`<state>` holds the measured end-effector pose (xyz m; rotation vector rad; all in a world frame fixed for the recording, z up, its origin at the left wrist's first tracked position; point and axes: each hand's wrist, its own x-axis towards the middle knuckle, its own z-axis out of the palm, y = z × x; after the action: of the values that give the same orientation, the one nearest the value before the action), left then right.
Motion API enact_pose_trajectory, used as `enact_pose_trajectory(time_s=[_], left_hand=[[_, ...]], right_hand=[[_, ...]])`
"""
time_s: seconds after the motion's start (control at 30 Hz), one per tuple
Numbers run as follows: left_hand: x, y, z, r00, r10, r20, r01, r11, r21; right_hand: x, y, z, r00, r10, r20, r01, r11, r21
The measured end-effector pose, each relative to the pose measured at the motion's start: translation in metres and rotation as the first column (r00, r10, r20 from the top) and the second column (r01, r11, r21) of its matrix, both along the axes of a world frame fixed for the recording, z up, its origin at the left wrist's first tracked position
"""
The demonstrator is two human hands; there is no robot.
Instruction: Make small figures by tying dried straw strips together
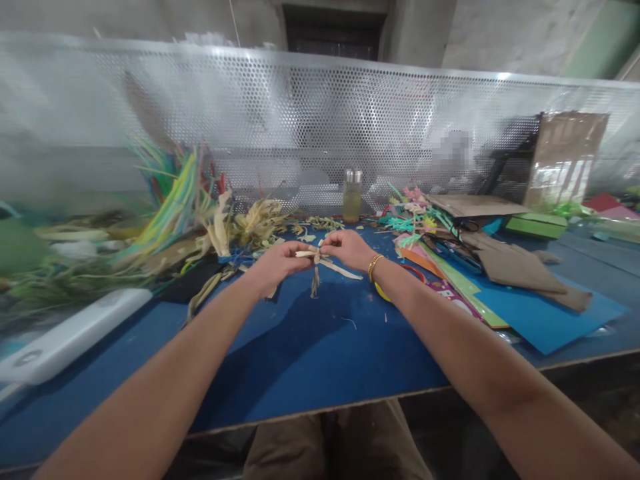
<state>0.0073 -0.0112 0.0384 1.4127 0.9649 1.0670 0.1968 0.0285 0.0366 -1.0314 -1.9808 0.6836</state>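
Observation:
Above the blue tabletop [320, 360], both hands meet at a small piece of pale, dried husk strips [316, 261]. My left hand [277, 265] is closed, its thumb and fingers pinching the left end of the piece. My right hand [353, 247], with a gold bracelet at the wrist, pinches the piece near its top. One frayed tail hangs straight down from the middle, and a flat pale strip sticks out to the right under my right hand. The fingertips partly hide where the strips cross.
Bundles of dried husks [257, 217] and coloured strips [175, 193] lie left, by a white power strip [75, 337]. A glass bottle [352, 197] stands before the perforated metal screen [300, 127]. Cardboard pieces [520, 267] and blue paper [545, 327] lie right.

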Motion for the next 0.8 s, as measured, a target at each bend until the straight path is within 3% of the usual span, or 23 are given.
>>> enact_pose_trajectory(time_s=[0.1, 0.23, 0.4, 0.5, 0.6, 0.7, 0.8], left_hand=[[-0.009, 0.002, 0.005, 0.991, -0.019, -0.129, 0.031, 0.995, 0.093], [-0.016, 0.009, 0.005, 0.942, 0.132, -0.31, -0.033, 0.952, 0.303], [-0.024, 0.013, 0.009, 0.849, 0.259, -0.46, -0.017, 0.884, 0.467], [-0.027, 0.01, 0.013, 0.835, 0.312, -0.453, -0.076, 0.881, 0.467], [-0.023, 0.005, 0.015, 0.899, 0.265, -0.348, -0.126, 0.919, 0.372], [-0.014, 0.0, 0.014, 0.953, 0.121, -0.277, -0.029, 0.949, 0.315], [-0.008, -0.003, 0.011, 0.956, 0.019, -0.293, 0.064, 0.96, 0.272]], right_hand=[[0.005, 0.0, 0.002, 0.989, 0.144, 0.005, -0.144, 0.988, -0.064], [0.004, -0.005, 0.006, 0.972, 0.229, 0.051, -0.225, 0.972, -0.069], [0.001, -0.011, 0.011, 0.974, 0.155, 0.164, -0.151, 0.988, -0.039], [0.001, -0.012, 0.012, 0.97, 0.088, 0.226, -0.09, 0.996, -0.001], [-0.001, -0.012, 0.011, 0.962, 0.036, 0.271, -0.045, 0.999, 0.028], [-0.003, -0.013, 0.01, 0.947, 0.001, 0.32, -0.023, 0.998, 0.064], [-0.006, -0.016, 0.01, 0.928, -0.027, 0.371, -0.005, 0.996, 0.085]])
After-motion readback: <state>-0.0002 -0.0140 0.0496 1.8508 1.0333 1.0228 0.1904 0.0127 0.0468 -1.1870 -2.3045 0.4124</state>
